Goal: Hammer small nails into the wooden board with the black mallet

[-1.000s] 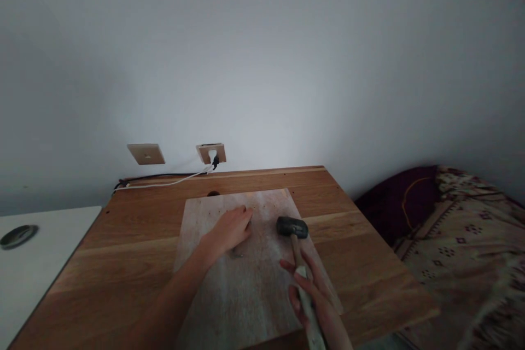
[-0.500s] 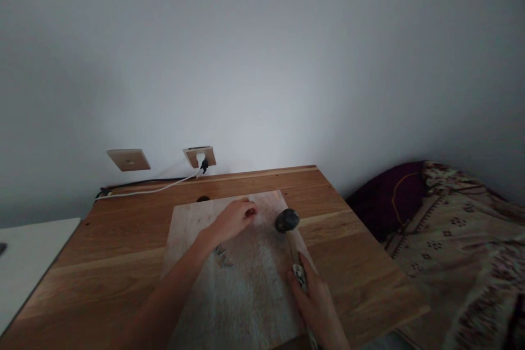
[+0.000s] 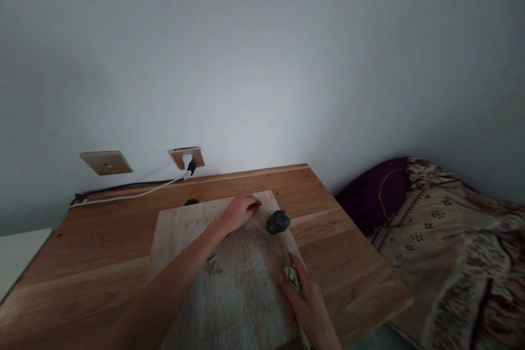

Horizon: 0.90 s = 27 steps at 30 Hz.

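Note:
My right hand (image 3: 308,306) is wrapped round the handle of a black-headed mallet (image 3: 279,222), whose head is raised toward the far right part of a pale wooden board (image 3: 246,295). My left hand (image 3: 240,212) is over the board's far edge, its thumb and fingers pinched together; whatever they hold is too small to make out. Several small grey metal pieces (image 3: 213,266) lie on the board beside my left forearm. A row of tiny dark dots marks the board's far left part.
The board lies on a brown wooden table (image 3: 344,262) against a wall. A socket (image 3: 186,158) with a white plug and cable (image 3: 143,194) is behind it, near a switch plate (image 3: 106,163). Patterned bedding (image 3: 435,240) is to the right, a white surface (image 3: 24,254) at left.
The view has turned slightly right, so everything appears shifted left. My left hand has moved a little toward the board's far right corner. My right hand still grips the mallet.

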### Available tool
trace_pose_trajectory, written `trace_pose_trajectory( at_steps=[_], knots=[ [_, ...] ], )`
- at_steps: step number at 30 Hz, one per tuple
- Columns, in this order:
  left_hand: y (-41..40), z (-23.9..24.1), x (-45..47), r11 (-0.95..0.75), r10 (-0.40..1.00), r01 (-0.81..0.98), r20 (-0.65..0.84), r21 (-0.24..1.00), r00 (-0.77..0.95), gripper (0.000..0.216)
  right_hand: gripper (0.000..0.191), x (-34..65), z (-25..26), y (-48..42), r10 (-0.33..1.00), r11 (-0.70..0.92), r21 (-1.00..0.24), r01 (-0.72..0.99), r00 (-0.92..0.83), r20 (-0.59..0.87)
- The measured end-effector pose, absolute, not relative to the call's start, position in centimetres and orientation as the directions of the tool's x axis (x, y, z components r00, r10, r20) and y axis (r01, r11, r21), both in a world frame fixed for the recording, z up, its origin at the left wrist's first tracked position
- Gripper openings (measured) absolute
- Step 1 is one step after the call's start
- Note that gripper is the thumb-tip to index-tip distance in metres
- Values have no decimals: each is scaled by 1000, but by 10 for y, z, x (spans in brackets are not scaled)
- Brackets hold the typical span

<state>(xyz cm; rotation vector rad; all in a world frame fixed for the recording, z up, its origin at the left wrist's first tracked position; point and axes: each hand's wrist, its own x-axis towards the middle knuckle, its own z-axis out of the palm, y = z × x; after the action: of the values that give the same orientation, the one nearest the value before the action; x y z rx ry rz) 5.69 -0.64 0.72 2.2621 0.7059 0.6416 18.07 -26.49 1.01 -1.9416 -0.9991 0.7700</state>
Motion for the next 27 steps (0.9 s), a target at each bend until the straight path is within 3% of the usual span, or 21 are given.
trace_pose_trajectory(
  at_steps=[11,18,27],
  knots=[
    [-3,6,59,-603,622,288,213,744,753,36,59,184,16,-263,883,-321,-888,330,442,-155],
    [-8,13,58,-714,545,320,206,623,813,31,59,184,20,-261,884,-334,-884,328,433,-173],
    [-7,6,63,-576,634,307,176,758,753,31,59,185,20,-261,882,-336,-873,353,442,-161]
  ],
)
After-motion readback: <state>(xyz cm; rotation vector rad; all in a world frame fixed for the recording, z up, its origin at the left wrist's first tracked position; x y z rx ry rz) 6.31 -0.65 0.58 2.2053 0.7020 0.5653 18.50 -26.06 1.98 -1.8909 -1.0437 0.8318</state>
